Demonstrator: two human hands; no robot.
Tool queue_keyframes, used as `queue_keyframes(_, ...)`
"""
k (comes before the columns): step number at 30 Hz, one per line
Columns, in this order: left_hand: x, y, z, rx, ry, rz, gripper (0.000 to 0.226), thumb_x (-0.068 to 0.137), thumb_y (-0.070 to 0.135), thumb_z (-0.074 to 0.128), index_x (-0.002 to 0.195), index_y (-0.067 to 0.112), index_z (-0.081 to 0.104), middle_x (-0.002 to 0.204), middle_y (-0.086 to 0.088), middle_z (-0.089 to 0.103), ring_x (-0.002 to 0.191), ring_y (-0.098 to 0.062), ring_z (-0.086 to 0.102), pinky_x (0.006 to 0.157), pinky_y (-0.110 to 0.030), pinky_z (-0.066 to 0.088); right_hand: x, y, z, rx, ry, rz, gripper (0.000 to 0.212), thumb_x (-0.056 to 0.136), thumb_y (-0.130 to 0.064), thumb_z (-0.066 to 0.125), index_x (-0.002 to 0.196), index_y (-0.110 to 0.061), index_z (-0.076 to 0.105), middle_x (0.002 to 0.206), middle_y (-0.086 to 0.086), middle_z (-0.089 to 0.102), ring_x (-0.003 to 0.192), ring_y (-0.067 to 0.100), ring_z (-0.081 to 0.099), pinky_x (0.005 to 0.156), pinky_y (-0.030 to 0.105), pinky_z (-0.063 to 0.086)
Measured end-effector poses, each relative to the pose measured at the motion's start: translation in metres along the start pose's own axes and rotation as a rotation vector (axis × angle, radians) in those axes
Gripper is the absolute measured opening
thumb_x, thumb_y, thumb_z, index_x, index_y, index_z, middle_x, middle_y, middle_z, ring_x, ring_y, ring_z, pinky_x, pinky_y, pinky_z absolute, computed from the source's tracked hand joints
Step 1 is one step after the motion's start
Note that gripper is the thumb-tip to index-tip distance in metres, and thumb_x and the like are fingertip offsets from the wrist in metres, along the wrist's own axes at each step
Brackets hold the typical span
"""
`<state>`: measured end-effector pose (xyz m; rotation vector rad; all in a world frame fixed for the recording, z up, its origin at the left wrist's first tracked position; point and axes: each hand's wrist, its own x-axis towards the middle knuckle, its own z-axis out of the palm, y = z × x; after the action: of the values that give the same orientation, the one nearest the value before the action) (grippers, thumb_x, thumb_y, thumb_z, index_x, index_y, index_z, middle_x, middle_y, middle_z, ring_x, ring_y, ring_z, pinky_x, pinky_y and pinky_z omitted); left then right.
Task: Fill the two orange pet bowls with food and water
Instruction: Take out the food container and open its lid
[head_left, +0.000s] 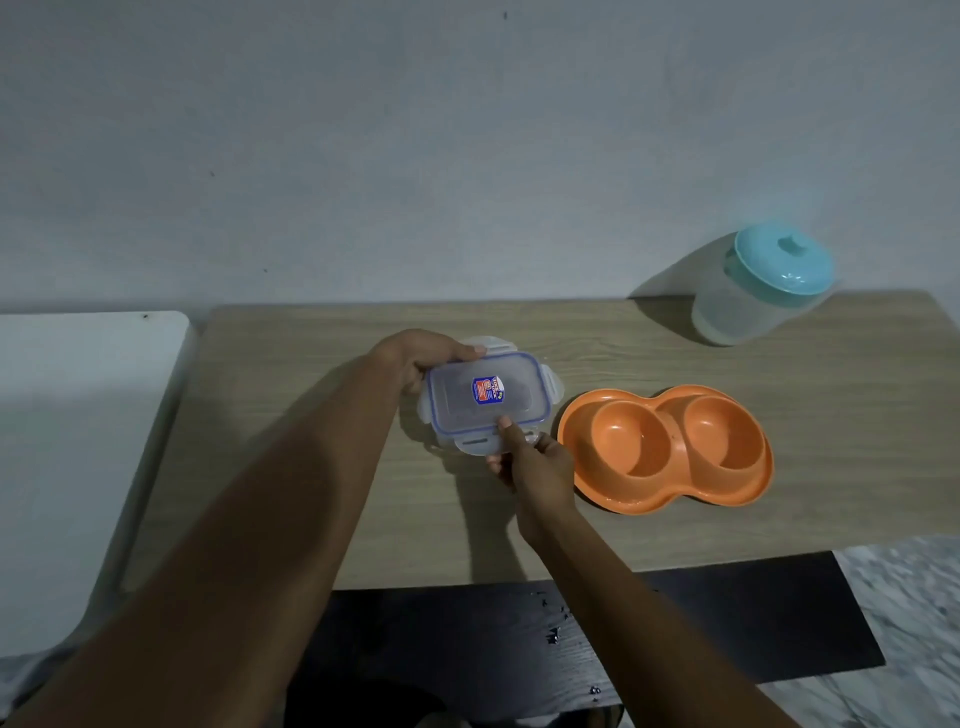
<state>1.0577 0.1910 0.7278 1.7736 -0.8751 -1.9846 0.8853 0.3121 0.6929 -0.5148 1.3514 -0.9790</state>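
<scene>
Left hand (421, 358) curls round the far left edge of the clear container (488, 395), steadying it on the worktop (675, 540) at the centre of the frame. My right hand (535, 462) pinches the near latch (475, 441), thumb on the lid's edge, fingers under the flap. The lid is not yet off, and I cannot tell what is inside. The orange pet bowls (665, 447) sit just right of the container, and both hollows look empty. At upper right the jug (758, 291) stands capped. I judge both fills remain.
</scene>
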Motion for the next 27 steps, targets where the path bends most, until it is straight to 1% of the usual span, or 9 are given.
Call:
queue_keyframes(4, 0.005, -0.004, 0.003, 0.084, 0.261, 0.232, 0.033, 0.073, 0.026, 0.089, 0.086, 0.002, 0.071, 0.092, -0.013, 0.074, 0.084, -0.028, 0.071, 0.086, -0.043, 0.059, -0.005, -0.005, 0.005, 0.011, 0.048, 0.005, 0.036, 0.090, -0.023, 0.077, 0.107, 0.007, 0.067, 0.082, 0.013, 0.075, 0.059, 0.013, 0.070, 0.059, 0.024, 0.057)
queue_keyframes(7, -0.001, -0.011, 0.010, 0.178, 0.403, 0.414, 0.038, 0.069, 0.034, 0.090, 0.081, 0.004, 0.071, 0.080, -0.007, 0.068, 0.073, -0.019, 0.063, 0.072, -0.039, 0.055, -0.009, -0.010, 0.005, 0.032, 0.041, 0.028, 0.039, 0.089, -0.021, 0.079, 0.111, 0.009, 0.068, 0.087, 0.016, 0.076, 0.058, 0.015, 0.069, 0.061, 0.025, 0.058)
queue_keyframes(11, -0.046, -0.009, 0.015, 0.177, 0.328, 0.631, 0.067, 0.067, 0.047, 0.086, 0.084, -0.014, 0.065, 0.075, -0.010, 0.060, 0.070, -0.015, 0.054, 0.065, -0.032, 0.042, -0.019, -0.018, -0.002, 0.015, -0.012, -0.005, 0.022, 0.091, -0.018, 0.077, 0.100, -0.001, 0.066, 0.078, 0.009, 0.074, 0.055, 0.014, 0.067, 0.058, 0.024, 0.058)
queue_keyframes(13, -0.078, -0.014, 0.019, 0.213, 0.263, 0.705, 0.049, 0.076, 0.037, 0.085, 0.088, -0.008, 0.073, 0.078, -0.010, 0.068, 0.071, -0.012, 0.060, 0.064, -0.027, 0.047, -0.024, -0.020, -0.009, -0.019, -0.049, 0.004, 0.017, 0.091, -0.020, 0.076, 0.090, -0.010, 0.062, 0.071, 0.000, 0.072, 0.057, 0.012, 0.068, 0.056, 0.024, 0.057)
queue_keyframes(16, -0.118, -0.037, 0.029, 0.292, 0.207, 0.740, 0.019, 0.082, 0.018, 0.081, 0.090, 0.001, 0.079, 0.075, 0.003, 0.074, 0.069, -0.001, 0.062, 0.063, -0.016, 0.048, -0.025, -0.022, -0.020, -0.034, -0.114, 0.087, 0.014, 0.095, -0.016, 0.070, 0.086, -0.016, 0.059, 0.067, -0.002, 0.057, 0.060, 0.011, 0.060, 0.052, 0.021, 0.054)
queue_keyframes(18, -0.131, -0.062, 0.035, 0.328, 0.216, 0.748, 0.016, 0.080, 0.015, 0.083, 0.092, 0.003, 0.081, 0.075, 0.009, 0.076, 0.068, 0.001, 0.063, 0.063, -0.014, 0.047, -0.025, -0.022, -0.031, -0.015, -0.165, 0.147, 0.004, 0.100, -0.014, 0.058, 0.098, -0.014, 0.061, 0.064, -0.003, 0.051, 0.064, 0.014, 0.059, 0.053, 0.022, 0.054)
queue_keyframes(20, -0.136, -0.086, 0.041, 0.392, 0.231, 0.718, 0.018, 0.078, 0.018, 0.085, 0.094, 0.010, 0.082, 0.080, 0.007, 0.078, 0.070, -0.002, 0.068, 0.064, -0.016, 0.049, -0.024, -0.023, -0.043, 0.070, -0.159, 0.193, 0.017, 0.101, -0.015, 0.047, 0.104, -0.011, 0.064, 0.066, 0.001, 0.058, 0.071, 0.019, 0.063, 0.062, 0.027, 0.057)
queue_keyframes(23, -0.137, -0.117, 0.057, 0.469, 0.228, 0.640, 0.014, 0.076, 0.017, 0.086, 0.089, 0.014, 0.082, 0.094, 0.009, 0.078, 0.080, -0.007, 0.071, 0.063, -0.016, 0.054, -0.022, -0.021, -0.054, 0.090, -0.108, 0.234, 0.035, 0.100, -0.031, 0.045, 0.111, -0.007, 0.068, 0.099, 0.015, 0.072, 0.091, 0.029, 0.066, 0.074, 0.037, 0.054)
queue_keyframes(27, -0.129, -0.142, 0.077, 0.722, 0.295, 0.548, 0.011, 0.072, 0.021, 0.085, 0.082, 0.022, 0.080, 0.107, 0.018, 0.074, 0.092, 0.009, 0.062, 0.071, -0.001, 0.044, -0.021, -0.014, -0.053, -0.425, -0.124, -0.006, 0.031, 0.087, -0.018, 0.072, 0.117, -0.009, 0.071, 0.120, 0.013, 0.069, 0.109, 0.031, 0.065, 0.086, 0.045, 0.058)
